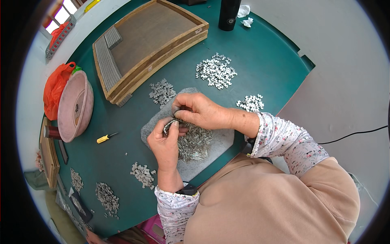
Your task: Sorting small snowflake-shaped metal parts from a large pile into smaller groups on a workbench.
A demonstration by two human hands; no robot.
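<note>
Pinched in the fingers of my left hand (164, 144) is a small, curved, shiny metal strip (169, 127), perhaps of joined links. My right hand (202, 110) is closed just above it, thumb and forefinger together near the strip's upper end; what sits between those fingertips is too small to name. Both hands are over a heap of thin silvery metal pins (196, 144). The heap lies on a grey felt mat (219, 147), partly covered by my hands. Just beyond the mat is a pile of dull grey metal links (162, 91).
Shiny link piles (216, 71) lie farther right. A wooden tray (152, 67) holding grey strips stands at the back, near a black tumbler (229, 14). Leftward are a pink basin (87, 107), a yellow-handled screwdriver (106, 138) and small-part piles (107, 197). Another person's hand (93, 237) shows lower left.
</note>
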